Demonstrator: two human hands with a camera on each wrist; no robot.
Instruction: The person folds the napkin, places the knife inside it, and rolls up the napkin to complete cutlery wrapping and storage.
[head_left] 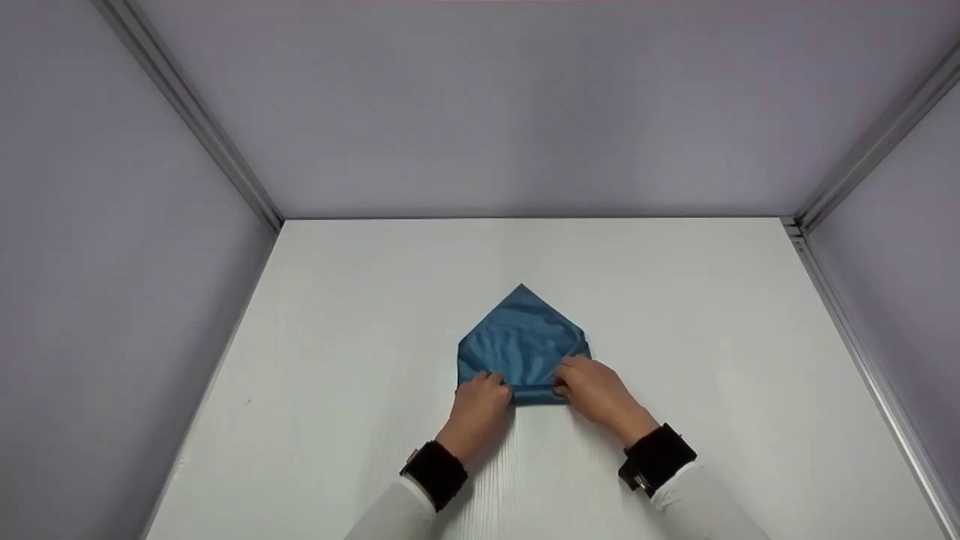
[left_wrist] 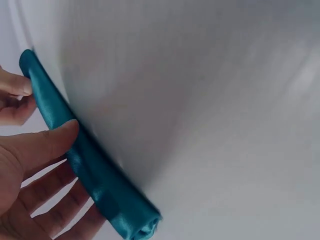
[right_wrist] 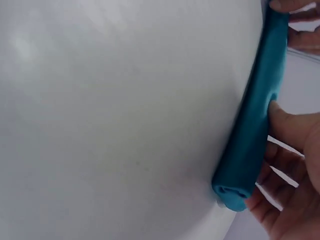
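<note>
white table (head_left: 337,360), grey walls (head_left: 112,225) surround blue cloth (head_left: 521,337).

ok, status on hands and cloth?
Left hand and right hand both grip the cloth's rolled near edge. Far corner points away. Nothing in the way.

**One view from above, two close by the cloth's rolled edge**

The head view looks forward and down from well above the table (head_left: 360,315), taking in both hands and the whole cloth (head_left: 523,337). The left wrist view sits very near the roll, beside the left hand (left_wrist: 30,170). The right wrist view is as near, beside the right hand (right_wrist: 295,175). All three share the cloth's rolled near edge.
</note>
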